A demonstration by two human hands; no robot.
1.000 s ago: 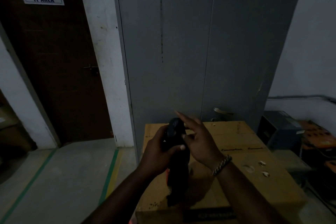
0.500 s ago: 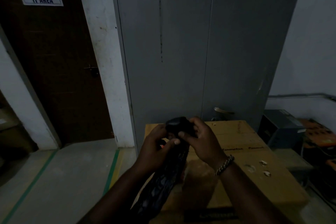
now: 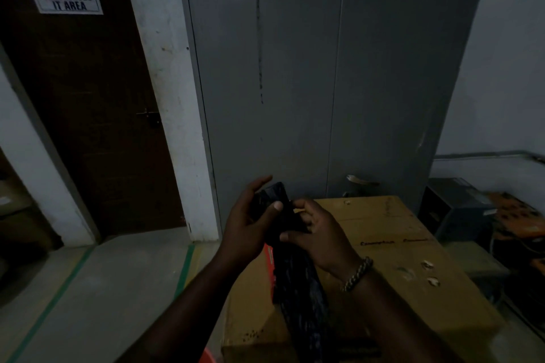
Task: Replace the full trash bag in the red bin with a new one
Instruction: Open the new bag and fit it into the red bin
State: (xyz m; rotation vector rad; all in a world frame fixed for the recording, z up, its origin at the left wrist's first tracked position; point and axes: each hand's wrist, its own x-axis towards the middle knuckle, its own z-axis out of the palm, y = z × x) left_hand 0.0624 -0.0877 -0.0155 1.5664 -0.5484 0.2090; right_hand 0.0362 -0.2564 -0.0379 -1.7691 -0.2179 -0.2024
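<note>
A folded black trash bag (image 3: 298, 280) hangs in a long strip in front of me. My left hand (image 3: 250, 224) grips its top end, thumb pressed on the front. My right hand (image 3: 318, 233) pinches the bag's right edge just below, with a chain bracelet on the wrist. A thin red strip (image 3: 269, 262) shows beside the bag's left edge. A sliver of red (image 3: 208, 356) shows at the bottom edge by my left forearm; whether it is the bin I cannot tell.
A large cardboard box (image 3: 398, 247) stands right under my hands, against a grey metal cabinet (image 3: 324, 68). A brown door (image 3: 88, 127) with a "Restricted IT area" sign is at the left. Dark equipment (image 3: 454, 209) and orange items (image 3: 519, 218) sit at the right.
The rolled black bag has come undone into a longer hanging strip. My hands have shifted from cupping the roll to holding its flattened top end.
</note>
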